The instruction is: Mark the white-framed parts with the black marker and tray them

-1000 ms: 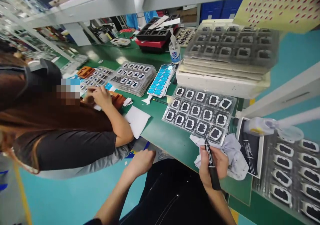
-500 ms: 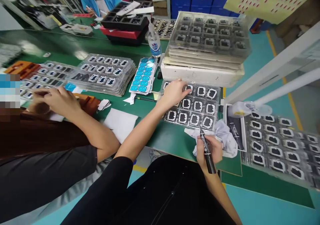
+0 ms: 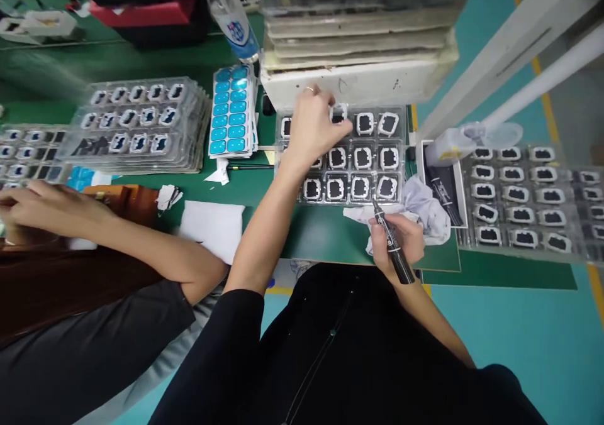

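- Green bench (image 3: 264, 189) carries our trays; a co-worker's hand (image 3: 35, 206) works at far left.
- Our left hand (image 3: 314, 126) reaches over the tray (image 3: 399, 161), fingers (image 3: 340, 120) pinching one white-framed part (image 3: 338, 114) in its back row.
- Our right hand (image 3: 399, 239) grips a black marker (image 3: 391, 244), tip at the tray's front edge, over a cloth (image 3: 431, 208).
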The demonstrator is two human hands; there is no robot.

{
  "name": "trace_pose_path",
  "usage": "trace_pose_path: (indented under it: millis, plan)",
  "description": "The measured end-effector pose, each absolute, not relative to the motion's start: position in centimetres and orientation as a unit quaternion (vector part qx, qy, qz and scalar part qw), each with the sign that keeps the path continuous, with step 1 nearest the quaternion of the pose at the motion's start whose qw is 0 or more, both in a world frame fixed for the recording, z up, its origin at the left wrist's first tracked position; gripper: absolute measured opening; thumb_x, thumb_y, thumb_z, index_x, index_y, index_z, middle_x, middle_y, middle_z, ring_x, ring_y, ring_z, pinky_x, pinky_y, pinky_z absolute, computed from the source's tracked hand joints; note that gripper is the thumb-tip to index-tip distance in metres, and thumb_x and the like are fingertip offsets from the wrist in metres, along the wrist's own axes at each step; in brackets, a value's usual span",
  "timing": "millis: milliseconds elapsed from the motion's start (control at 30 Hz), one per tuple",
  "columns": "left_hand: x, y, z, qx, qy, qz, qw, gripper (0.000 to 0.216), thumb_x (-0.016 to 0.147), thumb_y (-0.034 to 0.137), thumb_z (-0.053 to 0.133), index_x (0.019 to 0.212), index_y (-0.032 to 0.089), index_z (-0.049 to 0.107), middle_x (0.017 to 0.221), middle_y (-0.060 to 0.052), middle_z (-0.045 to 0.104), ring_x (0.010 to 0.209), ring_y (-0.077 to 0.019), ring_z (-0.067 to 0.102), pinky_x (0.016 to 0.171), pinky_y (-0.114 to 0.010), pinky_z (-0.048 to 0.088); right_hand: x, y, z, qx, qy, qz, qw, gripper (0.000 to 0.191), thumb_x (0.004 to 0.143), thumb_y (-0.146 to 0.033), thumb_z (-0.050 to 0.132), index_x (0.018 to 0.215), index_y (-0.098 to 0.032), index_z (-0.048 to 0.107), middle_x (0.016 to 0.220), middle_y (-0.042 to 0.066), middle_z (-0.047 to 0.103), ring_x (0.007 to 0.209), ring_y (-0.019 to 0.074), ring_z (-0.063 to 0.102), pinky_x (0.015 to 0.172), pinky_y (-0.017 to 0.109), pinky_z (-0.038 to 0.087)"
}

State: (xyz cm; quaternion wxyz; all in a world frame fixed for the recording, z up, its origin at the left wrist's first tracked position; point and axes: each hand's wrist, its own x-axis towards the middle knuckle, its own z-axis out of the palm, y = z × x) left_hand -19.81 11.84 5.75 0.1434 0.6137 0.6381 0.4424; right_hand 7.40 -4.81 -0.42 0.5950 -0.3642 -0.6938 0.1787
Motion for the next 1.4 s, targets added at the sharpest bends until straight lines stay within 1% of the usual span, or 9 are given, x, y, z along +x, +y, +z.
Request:
trace_pose_path:
  millis: [167,267,367,500,700,800,933,1267,1400]
  plan:
    - [-16.9,5.9,6.0,0.550,0.512,0.573,0.327,0.057,0.083,0.028,0.098,0.129,0.025,0.064,0.102,-0.005,0.075,0.092,-0.0221,0.076,0.088,-0.044,0.069,7.2,-4.8,0.6,-0.332,-0.656,0.249,0.631,0.033,0.104,-0.026,0.075,0.136,-0.024,0.064,0.102,0.004,0.083,0.079,0.0235,0.083,0.071,0.038,0.072]
    - [-13.9,0.2,5.5,0.503,0.465,0.603,0.409,0.072,0.080,0.034,0.103,0.139,0.029,0.062,0.097,-0.001,0.072,0.083,-0.0197,0.078,0.076,-0.037,0.070,7.1,-4.3,1.5,-0.312,-0.640,0.282,0.643,0.026,0.105,-0.027,0.074,0.130,-0.024,0.066,0.097,0.004,0.082,0.078,0.0236,0.082,0.068,0.038,0.071]
    - [-11.1,-4.2,4.2,0.443,0.451,0.597,0.493,0.060,0.082,0.038,0.102,0.131,0.029,0.069,0.100,0.000,0.073,0.075,-0.0160,0.077,0.070,-0.033,0.071,7.0,-4.0,2.1,-0.317,-0.626,0.306,0.644,0.021,0.104,-0.026,0.076,0.124,-0.025,0.067,0.089,0.002,0.079,0.079,0.0250,0.082,0.072,0.041,0.072]
    - [-8.7,-6.7,2.5,0.350,0.475,0.594,0.547,0.052,0.083,0.042,0.101,0.121,0.024,0.069,0.109,-0.004,0.079,0.081,-0.0158,0.079,0.069,-0.027,0.069,6.8,-4.2,2.1,-0.310,-0.613,0.356,0.633,0.019,0.104,-0.022,0.076,0.119,-0.026,0.065,0.087,0.000,0.077,0.086,0.0260,0.084,0.082,0.045,0.075]
    - [-7.4,-7.2,0.9,0.316,0.529,0.590,0.522,0.038,0.092,0.040,0.091,0.123,0.022,0.075,0.091,-0.002,0.081,0.072,-0.0131,0.074,0.066,-0.024,0.063,7.4,-4.6,1.5,-0.356,-0.651,0.364,0.563,0.018,0.099,-0.018,0.080,0.109,-0.026,0.066,0.088,-0.001,0.080,0.103,0.0312,0.086,0.093,0.051,0.075]
    - [-7.2,-7.3,0.4,0.333,0.556,0.576,0.499,0.028,0.098,0.037,0.084,0.121,0.021,0.080,0.089,-0.003,0.082,0.072,-0.0134,0.073,0.068,-0.025,0.062,7.5,-4.4,1.6,-0.364,-0.689,0.311,0.544,0.018,0.098,-0.015,0.080,0.108,-0.025,0.069,0.088,-0.001,0.080,0.103,0.0304,0.086,0.090,0.046,0.076]
    - [-7.2,-7.5,0.2,0.359,0.588,0.558,0.462,0.017,0.100,0.033,0.080,0.112,0.021,0.082,0.095,-0.005,0.085,0.084,-0.0173,0.078,0.076,-0.028,0.065,7.0,-4.1,2.0,-0.354,-0.711,0.266,0.546,0.018,0.098,-0.013,0.078,0.108,-0.025,0.070,0.091,-0.001,0.080,0.100,0.0288,0.087,0.085,0.044,0.078]
    - [-7.2,-8.0,0.5,0.407,0.619,0.526,0.418,0.020,0.105,0.039,0.076,0.111,0.021,0.081,0.095,-0.004,0.085,0.080,-0.0156,0.076,0.075,-0.027,0.061,6.9,-3.9,2.2,-0.368,-0.722,0.236,0.537,0.018,0.097,-0.012,0.079,0.104,-0.024,0.069,0.092,-0.001,0.080,0.092,0.0255,0.087,0.083,0.037,0.077]
    - [-7.2,-8.0,0.6,0.414,0.628,0.518,0.407,0.019,0.104,0.038,0.076,0.110,0.020,0.082,0.091,-0.003,0.083,0.076,-0.0145,0.073,0.070,-0.026,0.058,6.9,-3.9,2.1,-0.367,-0.724,0.231,0.536,0.018,0.097,-0.011,0.078,0.106,-0.024,0.070,0.093,0.000,0.080,0.092,0.0263,0.087,0.080,0.038,0.078]
